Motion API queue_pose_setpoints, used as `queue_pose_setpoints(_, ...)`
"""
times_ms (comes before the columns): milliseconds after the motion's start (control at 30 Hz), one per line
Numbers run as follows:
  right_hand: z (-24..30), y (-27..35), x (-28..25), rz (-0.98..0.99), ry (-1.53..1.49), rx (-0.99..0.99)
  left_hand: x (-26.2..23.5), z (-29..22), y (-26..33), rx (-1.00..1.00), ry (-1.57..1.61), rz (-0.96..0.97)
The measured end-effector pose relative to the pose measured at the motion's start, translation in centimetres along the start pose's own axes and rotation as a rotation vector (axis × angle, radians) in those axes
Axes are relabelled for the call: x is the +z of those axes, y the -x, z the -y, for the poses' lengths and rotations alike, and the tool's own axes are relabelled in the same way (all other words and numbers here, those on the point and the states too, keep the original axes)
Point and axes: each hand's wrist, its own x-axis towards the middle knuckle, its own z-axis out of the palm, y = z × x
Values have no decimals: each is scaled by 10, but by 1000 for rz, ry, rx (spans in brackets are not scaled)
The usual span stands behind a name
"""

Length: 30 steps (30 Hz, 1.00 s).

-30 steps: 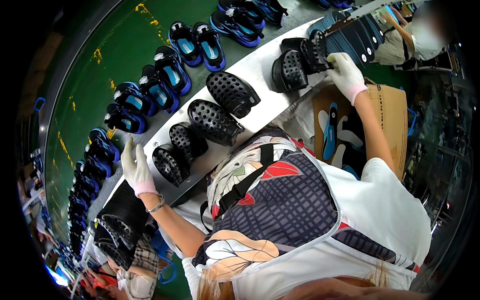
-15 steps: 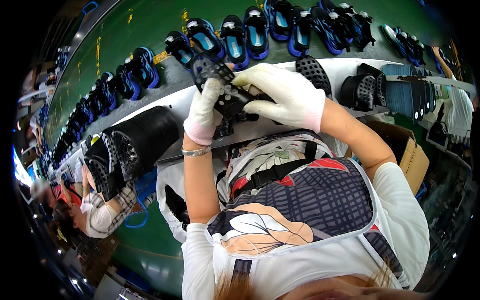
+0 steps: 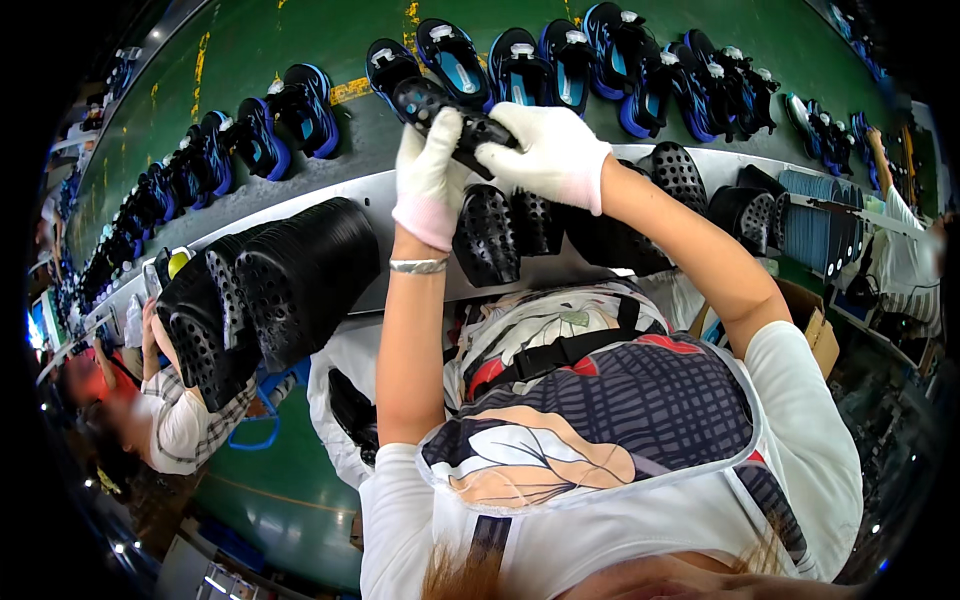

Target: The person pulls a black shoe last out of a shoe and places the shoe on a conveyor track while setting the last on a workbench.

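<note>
Both my hands wear white knit gloves with pink cuffs. Between them they hold a black perforated insole-shaped piece (image 3: 422, 102) above the far edge of the narrow table. My left hand (image 3: 430, 185) grips its near side, thumb on top. My right hand (image 3: 550, 155) has its fingers closed at the other end, covering part of it. Just below the hands, more black perforated pieces (image 3: 487, 235) lie on the table. Beyond the held piece stands a black-and-blue sneaker (image 3: 455, 62).
Thick stacks of black perforated pieces (image 3: 310, 270) lie at left. At right are another perforated piece (image 3: 680, 175), a black stack (image 3: 742, 218) and blue insoles (image 3: 808, 225). Sneakers (image 3: 310, 108) line the grey strip beyond the table (image 3: 370, 195). A co-worker (image 3: 190, 420) sits at left.
My hands have drawn closer together around the perforated piece and moved farther out toward the sneakers. The pieces lying on the table below them now show more. The whole view has shifted slightly.
</note>
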Motion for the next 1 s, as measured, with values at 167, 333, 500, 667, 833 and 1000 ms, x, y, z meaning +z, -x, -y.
queue_pose_setpoints(167, -34, -35, -11, 61, 250, 129, -27, 12, -34, -313, -651, 27)
queue_pose_setpoints(333, -52, -92, -26, 168, 481, 126, -54, 36, -52, 302, -1432, 126)
queue_pose_setpoints(500, -26, -146, -27, 286, 586, 260, -51, 44, -72, 242, -1459, 154)
queue_pose_setpoints(667, -27, -178, 19, 191, 647, 307, -53, 51, -101, -98, -1655, 160)
queue_pose_setpoints(833, -50, -204, 48, 162, 593, 336, -57, 62, -137, -410, -1564, -12)
queue_pose_setpoints(1000, -65, -219, 55, 204, 624, 304, -66, 72, -143, -408, -1591, -18)
